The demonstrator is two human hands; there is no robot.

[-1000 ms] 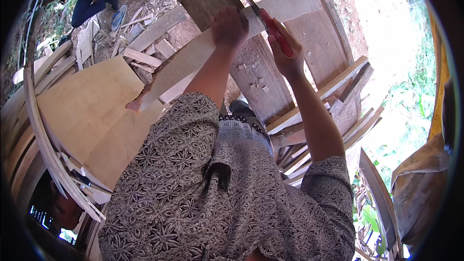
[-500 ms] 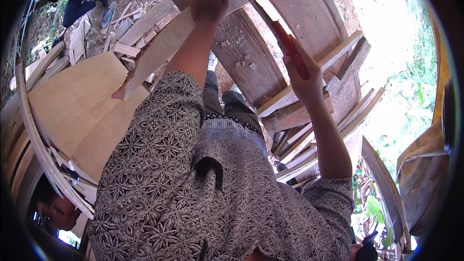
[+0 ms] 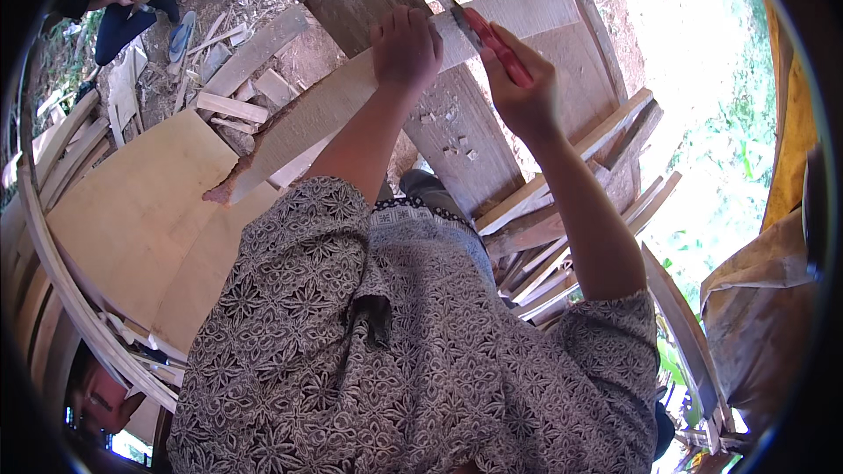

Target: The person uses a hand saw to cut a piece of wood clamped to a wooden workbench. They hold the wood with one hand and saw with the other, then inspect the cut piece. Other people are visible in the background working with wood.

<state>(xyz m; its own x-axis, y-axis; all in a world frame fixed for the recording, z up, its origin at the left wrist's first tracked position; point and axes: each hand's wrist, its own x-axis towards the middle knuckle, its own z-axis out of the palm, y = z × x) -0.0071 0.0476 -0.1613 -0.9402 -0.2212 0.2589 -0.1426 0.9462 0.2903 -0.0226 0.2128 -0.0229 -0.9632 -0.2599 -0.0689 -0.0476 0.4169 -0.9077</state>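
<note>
"Right grip (image 3: 525, 92) — wrapped round red-handled metal saw (image 3: 502, 51). Left?"
"Left grip (image 3: 407, 48) — on top of long pale wooden plank (image 3: 312, 118), can't tell if clasping. Plank crosses wide weathered brown board (image 3: 465, 123)."

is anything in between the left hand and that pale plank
Nothing visible: the bare left hand rests right on the pale plank. The red-handled handsaw, gripped in the right hand, is off to its right.

The saw handle (image 3: 504, 53) is red, the shirt (image 3: 430, 342) floral.
</note>
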